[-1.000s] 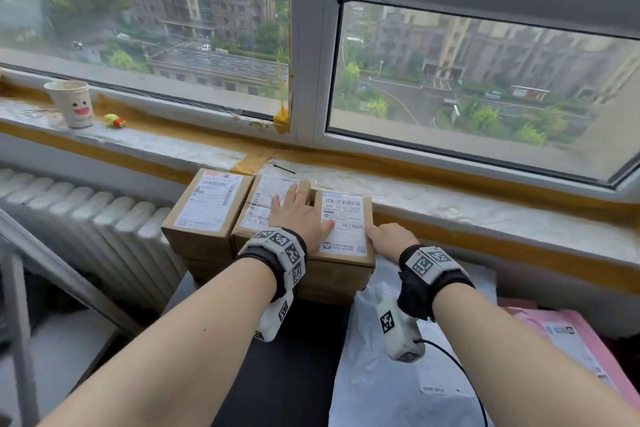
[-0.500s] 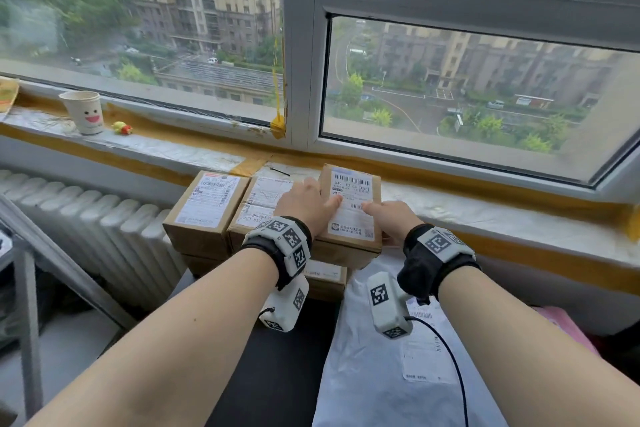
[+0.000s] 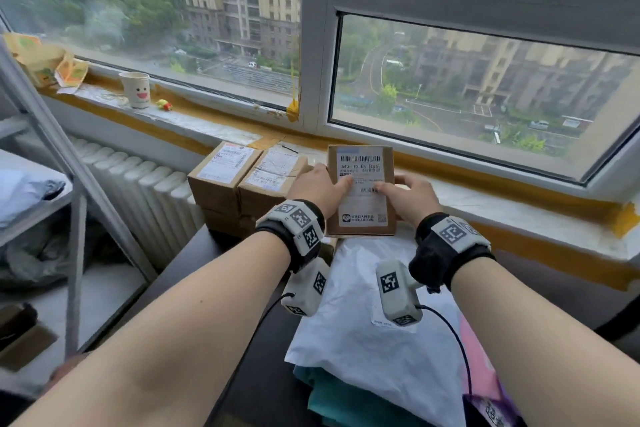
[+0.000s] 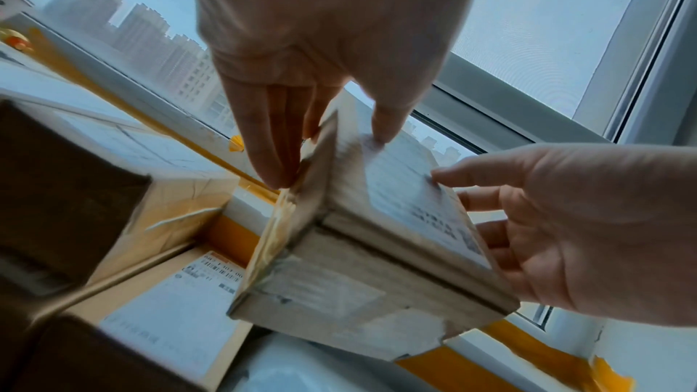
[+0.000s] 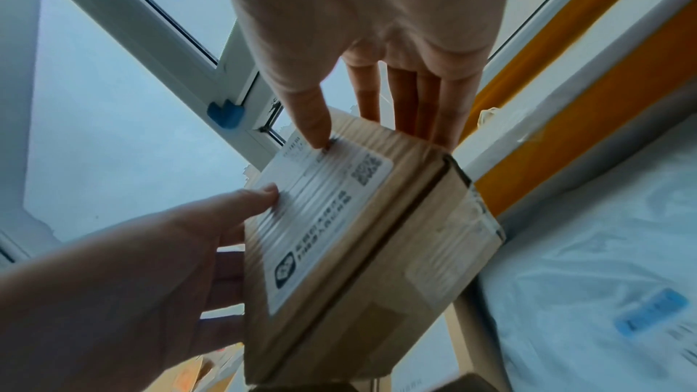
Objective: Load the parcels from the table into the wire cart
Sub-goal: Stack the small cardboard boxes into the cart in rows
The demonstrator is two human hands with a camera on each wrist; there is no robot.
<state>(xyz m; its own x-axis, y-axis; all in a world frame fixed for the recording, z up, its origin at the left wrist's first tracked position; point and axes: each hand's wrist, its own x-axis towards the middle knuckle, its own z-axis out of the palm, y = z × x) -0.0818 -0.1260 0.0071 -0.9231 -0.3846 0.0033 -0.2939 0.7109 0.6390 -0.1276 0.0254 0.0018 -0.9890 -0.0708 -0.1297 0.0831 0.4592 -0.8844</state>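
Observation:
A brown cardboard parcel with a white label is held up between both hands, above the table and tilted toward me. My left hand grips its left side, thumb on the label and fingers along the side. My right hand grips the right side the same way. The left wrist view shows the parcel pinched by the left hand. In the right wrist view the right hand pinches the parcel. Two more labelled boxes top a stack at left.
A white poly mailer lies below my wrists over teal and pink packets. A grey metal frame with shelves stands at left beside a radiator. A paper cup sits on the window sill.
The right-hand parcel has come up off the stack and tipped toward me. Both hands moved from resting on it to gripping its sides.

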